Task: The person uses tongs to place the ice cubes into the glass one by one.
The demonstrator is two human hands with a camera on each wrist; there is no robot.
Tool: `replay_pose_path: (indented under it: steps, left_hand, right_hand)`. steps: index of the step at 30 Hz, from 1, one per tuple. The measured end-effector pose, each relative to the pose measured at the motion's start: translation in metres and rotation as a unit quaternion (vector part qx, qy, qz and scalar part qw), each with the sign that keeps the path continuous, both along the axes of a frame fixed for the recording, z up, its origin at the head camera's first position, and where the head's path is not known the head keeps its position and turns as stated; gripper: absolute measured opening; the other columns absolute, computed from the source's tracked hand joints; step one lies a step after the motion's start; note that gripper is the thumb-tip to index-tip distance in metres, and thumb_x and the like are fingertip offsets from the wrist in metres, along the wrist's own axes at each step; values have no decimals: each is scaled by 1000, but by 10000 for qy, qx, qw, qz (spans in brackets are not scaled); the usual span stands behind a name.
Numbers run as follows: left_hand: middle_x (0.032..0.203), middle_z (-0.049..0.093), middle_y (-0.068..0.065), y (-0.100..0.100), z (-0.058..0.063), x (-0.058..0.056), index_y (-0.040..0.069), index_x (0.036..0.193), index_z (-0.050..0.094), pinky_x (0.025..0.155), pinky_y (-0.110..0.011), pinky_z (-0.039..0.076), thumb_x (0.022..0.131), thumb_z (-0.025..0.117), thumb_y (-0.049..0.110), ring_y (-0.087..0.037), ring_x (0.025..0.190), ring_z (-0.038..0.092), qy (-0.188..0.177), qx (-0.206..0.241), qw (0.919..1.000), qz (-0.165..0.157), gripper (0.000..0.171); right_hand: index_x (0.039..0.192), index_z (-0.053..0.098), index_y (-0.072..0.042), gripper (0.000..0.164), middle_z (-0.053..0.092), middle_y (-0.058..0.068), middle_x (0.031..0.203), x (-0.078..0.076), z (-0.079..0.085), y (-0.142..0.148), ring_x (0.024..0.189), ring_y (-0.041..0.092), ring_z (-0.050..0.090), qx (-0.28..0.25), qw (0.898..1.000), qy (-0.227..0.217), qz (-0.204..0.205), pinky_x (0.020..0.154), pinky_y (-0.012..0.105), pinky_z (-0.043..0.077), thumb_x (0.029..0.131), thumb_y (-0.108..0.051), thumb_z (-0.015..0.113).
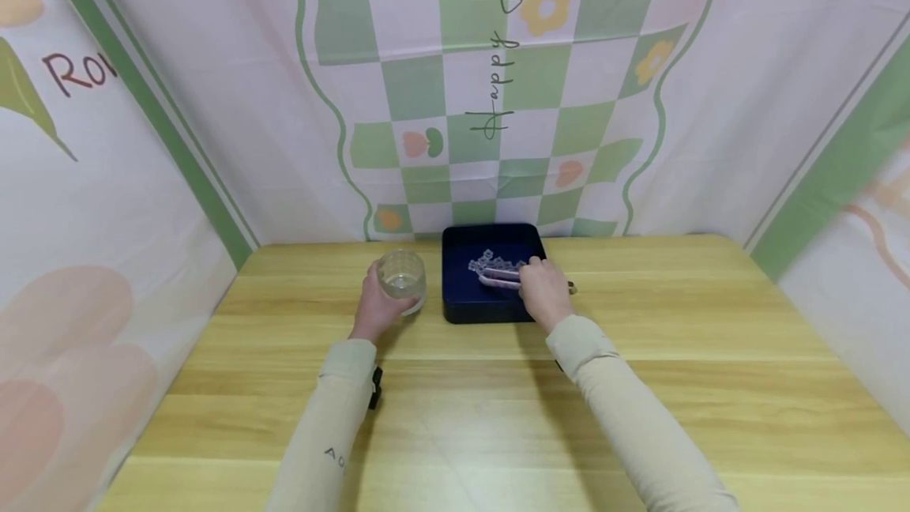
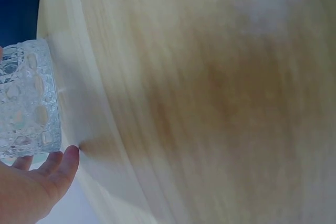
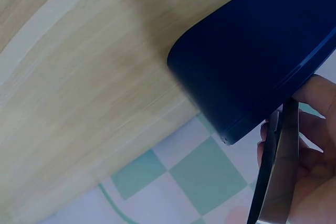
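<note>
My left hand (image 1: 379, 306) holds a clear drinking glass (image 1: 403, 279), thumb at its near side and fingers round the left. In the left wrist view the glass (image 2: 29, 100) has a cut, faceted pattern, and fingers (image 2: 62, 170) lie along it. A pair of metal tongs (image 1: 498, 278) is gripped in my right hand (image 1: 546, 291). Their tips reach over several clear ice-like cubes (image 1: 486, 261) inside a dark blue tray (image 1: 490, 312). Whether a cube sits between the tips cannot be made out. The right wrist view shows the tongs' rear end (image 3: 278, 169) beyond the tray wall (image 3: 226, 72).
Both glass and tray stand toward the back of a wooden table (image 1: 455, 417), the glass left of the tray. A checkered cloth backdrop (image 1: 476, 85) hangs right behind the table. Printed cloth also hangs at both sides.
</note>
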State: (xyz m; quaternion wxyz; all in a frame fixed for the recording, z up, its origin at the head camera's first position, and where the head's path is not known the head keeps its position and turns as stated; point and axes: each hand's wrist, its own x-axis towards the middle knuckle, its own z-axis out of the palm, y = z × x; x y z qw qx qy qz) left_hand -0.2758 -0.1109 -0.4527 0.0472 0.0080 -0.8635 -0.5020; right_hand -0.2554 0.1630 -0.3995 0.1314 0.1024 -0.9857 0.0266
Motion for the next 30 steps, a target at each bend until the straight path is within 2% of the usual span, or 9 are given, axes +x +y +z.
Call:
replay_pose_path:
  steps: [16, 24, 30]
  left_hand:
    - [145, 37, -21, -1, 0, 1, 7, 148, 24, 110, -58, 36, 70, 82, 17, -39, 134, 40, -4, 42, 10000, 6, 97]
    - [145, 36, -21, -1, 0, 2, 8, 147, 24, 110, -57, 36, 71, 81, 17, -39, 134, 39, -23, 37, 10000, 23, 96]
    - [145, 37, -21, -1, -1, 1, 8, 147, 24, 110, -57, 37, 71, 81, 18, -39, 134, 39, -2, 15, 10000, 2, 96]
  right_hand:
    - [77, 69, 1, 8, 62, 16, 82, 0, 0, 0, 74, 32, 59, -129, 9999, -5, 48, 68, 41, 55, 75, -4, 75]
    - [91, 71, 2, 14, 62, 16, 82, -1, 2, 2, 72, 28, 58, -321, 9992, 127, 210, 64, 38, 55, 78, -4, 73]
    - [88, 70, 2, 13, 61, 14, 79, -1, 3, 3, 70, 28, 57, -405, 9982, 368, 263, 64, 38, 53, 78, -5, 74]
